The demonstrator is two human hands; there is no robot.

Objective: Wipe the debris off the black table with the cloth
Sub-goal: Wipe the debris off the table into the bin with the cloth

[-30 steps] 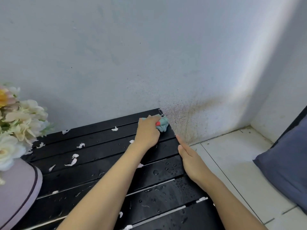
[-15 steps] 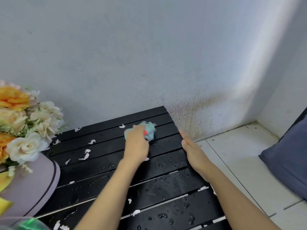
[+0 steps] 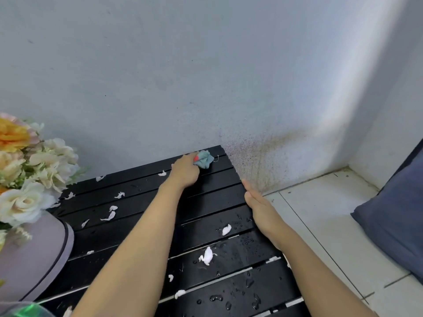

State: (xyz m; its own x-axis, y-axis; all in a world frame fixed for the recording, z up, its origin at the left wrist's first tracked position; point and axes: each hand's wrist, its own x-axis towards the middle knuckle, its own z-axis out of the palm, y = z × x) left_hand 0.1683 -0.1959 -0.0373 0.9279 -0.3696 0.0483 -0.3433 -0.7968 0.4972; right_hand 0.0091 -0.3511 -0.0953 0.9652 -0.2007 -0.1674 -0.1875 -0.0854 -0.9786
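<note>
Gripping cloth (image 3: pixel 204 159) at far-right corner of table (image 3: pixel 137 202), left hand (image 3: pixel 185 172).
Its fingertips hidden; right hand (image 3: pixel 258 205) fingers straight, together, at right edge.

Stained grey wall (image 3: pixel 206 76) meets white tiled floor (image 3: pixel 320 213); blue cushion (image 3: pixel 393 225) right.

Glossy wet slatted table (image 3: pixel 206 209); soft crumpled cloth (image 3: pixel 204 159).

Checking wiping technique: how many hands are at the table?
2: the left hand grips the cloth at the far right corner of the table; the right hand is open at its right edge.
</note>
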